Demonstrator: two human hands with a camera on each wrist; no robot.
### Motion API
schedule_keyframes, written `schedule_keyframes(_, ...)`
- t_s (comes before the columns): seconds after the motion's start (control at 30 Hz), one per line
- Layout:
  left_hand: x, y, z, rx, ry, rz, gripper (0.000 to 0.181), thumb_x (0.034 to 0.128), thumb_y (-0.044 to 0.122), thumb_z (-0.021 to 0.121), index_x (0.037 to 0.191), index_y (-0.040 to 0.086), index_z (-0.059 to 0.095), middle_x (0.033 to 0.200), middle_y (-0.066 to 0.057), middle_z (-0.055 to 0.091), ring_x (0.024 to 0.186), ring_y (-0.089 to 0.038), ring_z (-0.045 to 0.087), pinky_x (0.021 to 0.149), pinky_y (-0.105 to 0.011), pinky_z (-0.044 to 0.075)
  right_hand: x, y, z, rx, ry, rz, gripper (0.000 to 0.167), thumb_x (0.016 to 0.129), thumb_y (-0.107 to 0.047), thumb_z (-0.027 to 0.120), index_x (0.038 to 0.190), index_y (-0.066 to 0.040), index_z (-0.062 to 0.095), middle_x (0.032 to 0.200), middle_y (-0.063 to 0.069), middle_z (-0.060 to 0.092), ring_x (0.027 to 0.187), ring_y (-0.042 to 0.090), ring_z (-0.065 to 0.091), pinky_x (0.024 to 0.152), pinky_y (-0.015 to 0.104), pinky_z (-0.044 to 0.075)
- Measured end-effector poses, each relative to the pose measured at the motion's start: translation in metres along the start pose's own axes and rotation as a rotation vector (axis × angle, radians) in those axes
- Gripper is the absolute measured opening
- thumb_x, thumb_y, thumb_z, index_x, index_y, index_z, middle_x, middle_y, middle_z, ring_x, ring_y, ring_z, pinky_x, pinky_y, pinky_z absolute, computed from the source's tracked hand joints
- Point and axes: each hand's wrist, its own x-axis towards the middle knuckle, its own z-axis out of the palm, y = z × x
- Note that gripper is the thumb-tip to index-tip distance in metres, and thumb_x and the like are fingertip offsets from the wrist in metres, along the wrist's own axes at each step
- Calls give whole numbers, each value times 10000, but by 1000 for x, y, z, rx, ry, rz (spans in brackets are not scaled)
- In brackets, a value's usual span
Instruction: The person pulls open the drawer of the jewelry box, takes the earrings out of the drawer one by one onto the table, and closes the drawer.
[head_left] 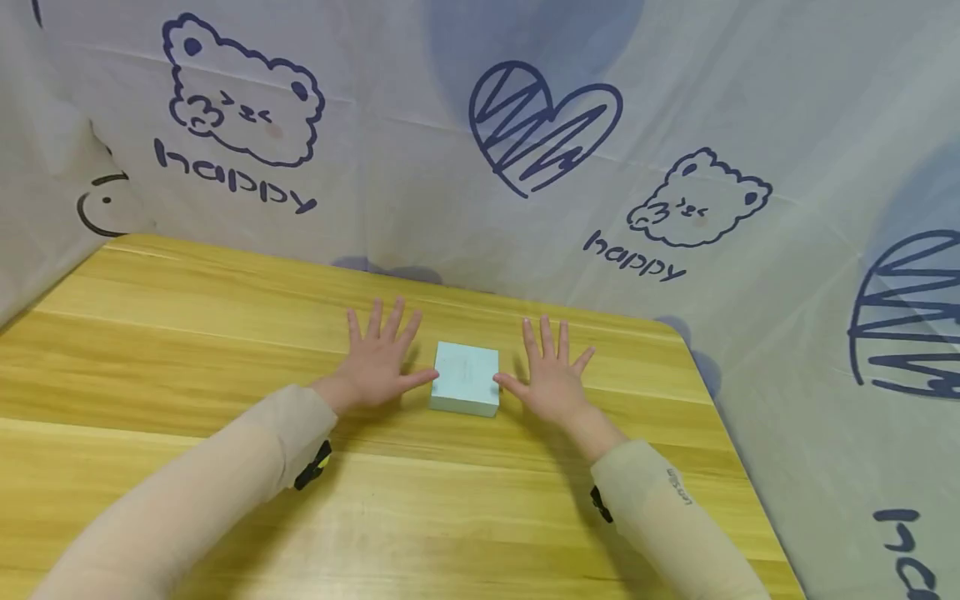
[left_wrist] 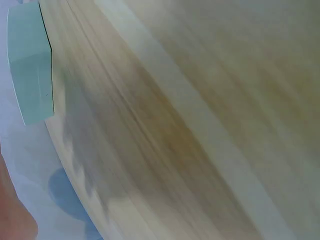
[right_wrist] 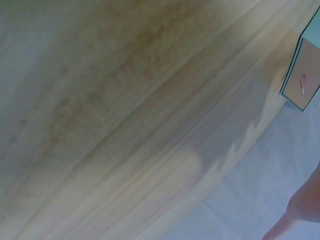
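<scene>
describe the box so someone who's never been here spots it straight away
Find the yellow wooden table in front of the printed cloth. Toward its far edge, between the left hand and the right hand, lies a low, squarish box. Its pale blue-green colour sets it apart from the yellow wood around it.

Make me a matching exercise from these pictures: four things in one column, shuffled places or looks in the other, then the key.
Column one
1. left grip
2. box
3. right grip
4. cloth

Column two
A. pale blue-green, with a flat top
B. fingers spread, right of the box
C. marked with dark blue bears and hearts
D. fingers spread, left of the box

Right pairs: 1-D, 2-A, 3-B, 4-C
</scene>
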Motion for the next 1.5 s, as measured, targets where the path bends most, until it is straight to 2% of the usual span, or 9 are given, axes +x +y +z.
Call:
schedule_keyframes(0.23, 11, 8, 3, 1, -17, 26, 959, 845, 672, 462, 1513, 87, 101, 1568, -185, -26, 1408, -477, -82, 1015, -724, -133, 0, 1, 0, -18, -4, 4, 952, 851, -667, 456, 1514, -218, -58, 1573, 104, -75, 1421, 410, -149, 978, 785, -33)
schedule_keyframes(0.53, 19, 15, 3, 22, -152, 53, 1129, 720, 712, 596, 1507, 58, 117, 1569, -136, 139, 1416, -473, 20, 999, -757, -83, -2, 5, 2, -16, -25, 8, 950, 845, -691, 436, 1516, -224, -48, 1577, 98, -54, 1422, 407, -146, 979, 774, -76)
schedule_keyframes(0.77, 25, 24, -1, 19, -198, 92, 1169, 649, 671, 695, 1501, 68, 170, 1552, -112, 224, 1423, -445, 79, 1007, -754, -67, -2, 6, 4, -6, -29, 6, 919, 852, -691, 422, 1522, -201, 27, 1583, 112, -8, 1425, 423, -112, 980, 774, -73)
schedule_keyframes(0.93, 32, 34, -1, 72, -240, 100, 1144, 652, 674, 692, 1493, 68, 207, 1520, -119, 301, 1424, -406, 155, 1028, -738, -54, -3, 6, 6, -40, -6, -12, 861, 874, -658, 420, 1514, -151, 148, 1561, 168, 141, 1427, 449, 5, 988, 780, -12)
schedule_keyframes(1.1, 36, 39, -3, 102, -265, 90, 1079, 653, 663, 699, 1459, 66, 299, 1467, -118, 383, 1389, -334, 286, 1048, -722, -36, -4, 7, 7, -43, 2, -37, 759, 914, -600, 404, 1484, -119, 261, 1512, 199, 267, 1417, 453, 105, 997, 771, -3)
schedule_keyframes(1.27, 36, 38, -6, 99, -291, 81, 1043, 648, 632, 722, 1433, 66, 334, 1446, -115, 407, 1351, -292, 355, 1058, -712, -31, -4, 8, 6, -55, -2, -46, 725, 929, -591, 379, 1458, -99, 317, 1466, 170, 360, 1409, 417, 182, 1028, 749, 25)
schedule_keyframes(1.5, 34, 32, -10, 77, -332, 77, 1047, 650, 589, 743, 1442, 61, 308, 1462, -126, 380, 1360, -298, 341, 1070, -699, -13, -4, 1, 1, -7, 7, -72, 635, 941, -535, 422, 1378, -75, 443, 1344, 119, 516, 1339, 330, 343, 1064, 711, 47)
